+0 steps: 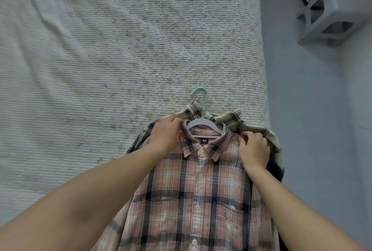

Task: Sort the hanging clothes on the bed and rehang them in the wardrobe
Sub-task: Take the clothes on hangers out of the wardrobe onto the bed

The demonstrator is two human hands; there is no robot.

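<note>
On a ribbed grey bed [120, 49], the left hand [165, 135] and right hand [254, 148] are each pinching a shoulder of the pink shirt [193, 200], lying lengthwise toward the person atop a cream shirt [255, 128], hanger [203, 122] hook pointing away.

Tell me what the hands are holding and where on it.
Both hold the pink plaid shirt at its shoulders: left hand at the shoulder beside the collar, right hand at the opposite shoulder seam.
</note>
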